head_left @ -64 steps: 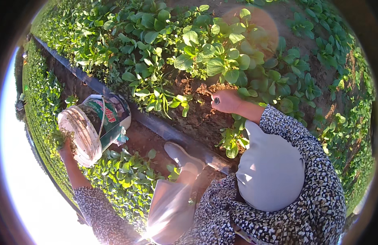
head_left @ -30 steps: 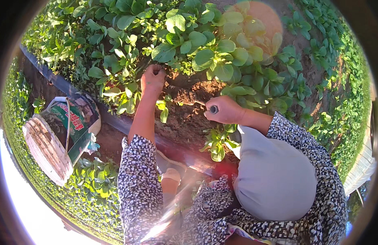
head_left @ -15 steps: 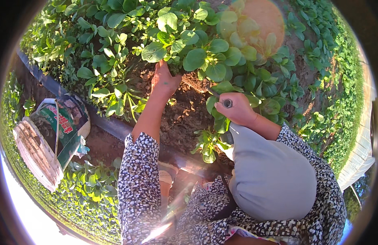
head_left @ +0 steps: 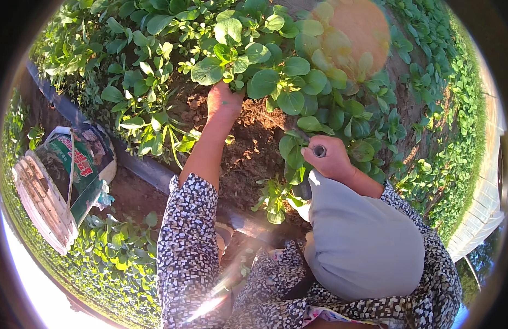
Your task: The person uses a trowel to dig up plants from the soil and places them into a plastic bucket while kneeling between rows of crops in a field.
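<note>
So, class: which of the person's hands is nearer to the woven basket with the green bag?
Left. The left hand reaches into the leafy plants up and right of the basket; the right hand, gripping a tool handle, lies farther right across the soil.

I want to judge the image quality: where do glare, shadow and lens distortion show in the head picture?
Head view: an orange flare spot veils the leaves at the top; white overexposure burns the lower left rim; hard sun lights the left hand and right hand, with dark shadow on the soil between plants; the fisheye bends the bed edging and blackens the corners.
</note>
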`<control>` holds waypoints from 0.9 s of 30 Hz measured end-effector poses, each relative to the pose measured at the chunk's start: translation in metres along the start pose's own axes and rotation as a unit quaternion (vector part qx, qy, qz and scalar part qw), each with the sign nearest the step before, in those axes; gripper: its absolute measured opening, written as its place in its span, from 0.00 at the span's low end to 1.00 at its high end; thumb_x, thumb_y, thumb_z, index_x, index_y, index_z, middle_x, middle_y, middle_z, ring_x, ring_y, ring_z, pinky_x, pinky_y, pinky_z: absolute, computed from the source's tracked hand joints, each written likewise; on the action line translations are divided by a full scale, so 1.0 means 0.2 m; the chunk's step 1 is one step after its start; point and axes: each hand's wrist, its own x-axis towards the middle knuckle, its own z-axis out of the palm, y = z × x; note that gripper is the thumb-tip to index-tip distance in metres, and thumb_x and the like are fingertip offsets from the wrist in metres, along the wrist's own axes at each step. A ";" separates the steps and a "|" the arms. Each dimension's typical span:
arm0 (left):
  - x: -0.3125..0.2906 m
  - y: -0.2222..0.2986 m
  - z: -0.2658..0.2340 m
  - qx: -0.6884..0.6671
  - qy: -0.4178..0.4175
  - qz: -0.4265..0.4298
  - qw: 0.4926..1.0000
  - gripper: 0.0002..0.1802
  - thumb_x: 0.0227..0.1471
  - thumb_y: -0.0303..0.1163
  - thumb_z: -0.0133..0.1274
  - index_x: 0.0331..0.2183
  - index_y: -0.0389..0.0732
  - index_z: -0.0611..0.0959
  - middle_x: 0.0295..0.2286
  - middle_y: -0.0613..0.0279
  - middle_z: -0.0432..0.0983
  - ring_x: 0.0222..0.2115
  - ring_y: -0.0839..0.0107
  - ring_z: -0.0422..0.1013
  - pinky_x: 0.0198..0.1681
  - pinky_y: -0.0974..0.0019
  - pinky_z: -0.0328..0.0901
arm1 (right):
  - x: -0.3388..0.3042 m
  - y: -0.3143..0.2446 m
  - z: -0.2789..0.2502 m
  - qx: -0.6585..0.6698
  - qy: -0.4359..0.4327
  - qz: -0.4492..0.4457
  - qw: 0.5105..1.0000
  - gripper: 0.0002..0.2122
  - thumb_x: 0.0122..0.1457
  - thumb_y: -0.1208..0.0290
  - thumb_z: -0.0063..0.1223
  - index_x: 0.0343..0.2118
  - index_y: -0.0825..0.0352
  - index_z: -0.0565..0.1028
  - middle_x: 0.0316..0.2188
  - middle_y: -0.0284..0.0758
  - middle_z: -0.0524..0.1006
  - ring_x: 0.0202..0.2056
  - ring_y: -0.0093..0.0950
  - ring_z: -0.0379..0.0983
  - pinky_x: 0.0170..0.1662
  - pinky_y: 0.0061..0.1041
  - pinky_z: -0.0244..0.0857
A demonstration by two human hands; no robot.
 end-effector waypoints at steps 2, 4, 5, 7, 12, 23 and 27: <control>0.05 0.01 0.08 0.044 0.008 0.001 0.999 0.20 0.44 0.33 0.56 0.43 0.42 0.77 0.46 0.55 0.70 0.41 0.58 0.72 0.44 0.59 0.67 | -0.02 0.00 -0.01 0.024 0.025 0.026 0.999 0.11 0.47 0.68 0.58 0.19 0.68 0.69 0.15 0.37 0.65 0.17 0.31 0.60 0.23 0.27 0.58; 0.10 0.03 0.14 0.070 0.003 0.002 0.998 0.19 0.43 0.31 0.55 0.42 0.43 0.79 0.51 0.56 0.65 0.41 0.61 0.73 0.44 0.62 0.67 | 0.04 -0.01 0.01 0.005 0.031 0.007 0.999 0.11 0.47 0.67 0.58 0.18 0.67 0.70 0.15 0.37 0.66 0.17 0.32 0.61 0.23 0.28 0.58; 0.12 0.02 0.17 0.070 0.000 0.000 0.998 0.19 0.42 0.31 0.55 0.42 0.43 0.79 0.53 0.57 0.63 0.41 0.62 0.73 0.44 0.62 0.67 | 0.08 -0.01 0.03 -0.002 0.034 -0.002 0.999 0.11 0.47 0.67 0.58 0.18 0.67 0.70 0.16 0.38 0.66 0.17 0.32 0.61 0.23 0.28 0.58; 0.13 0.00 0.21 0.070 0.009 0.007 0.997 0.19 0.42 0.30 0.54 0.41 0.44 0.80 0.54 0.59 0.61 0.41 0.63 0.73 0.44 0.63 0.67 | 0.15 -0.01 0.07 -0.014 0.041 -0.015 0.999 0.11 0.47 0.65 0.58 0.18 0.67 0.70 0.15 0.38 0.67 0.18 0.36 0.63 0.23 0.29 0.59; 0.17 -0.03 0.24 0.007 0.034 0.013 0.999 0.19 0.42 0.31 0.57 0.41 0.46 0.80 0.49 0.61 0.68 0.41 0.64 0.73 0.43 0.64 0.68 | 0.26 -0.05 0.11 -0.057 0.055 -0.059 0.995 0.11 0.46 0.64 0.56 0.17 0.65 0.70 0.16 0.39 0.69 0.19 0.40 0.67 0.24 0.33 0.61; 0.24 -0.01 0.22 -0.035 -0.037 -0.085 0.995 0.16 0.51 0.32 0.53 0.44 0.40 0.76 0.37 0.61 0.77 0.36 0.72 0.73 0.39 0.68 0.68 | 0.30 -0.10 0.07 -0.125 0.047 -0.102 0.986 0.09 0.47 0.66 0.53 0.17 0.62 0.71 0.17 0.37 0.72 0.21 0.39 0.69 0.25 0.34 0.63; 0.16 0.07 0.25 -0.673 -0.027 -0.236 0.700 0.17 0.57 0.33 0.46 0.48 0.40 0.71 0.41 0.60 0.74 0.40 0.71 0.71 0.43 0.68 0.67 | 0.12 -0.04 0.03 -0.028 0.063 0.001 0.998 0.12 0.49 0.63 0.56 0.18 0.65 0.69 0.16 0.37 0.68 0.20 0.36 0.66 0.25 0.32 0.60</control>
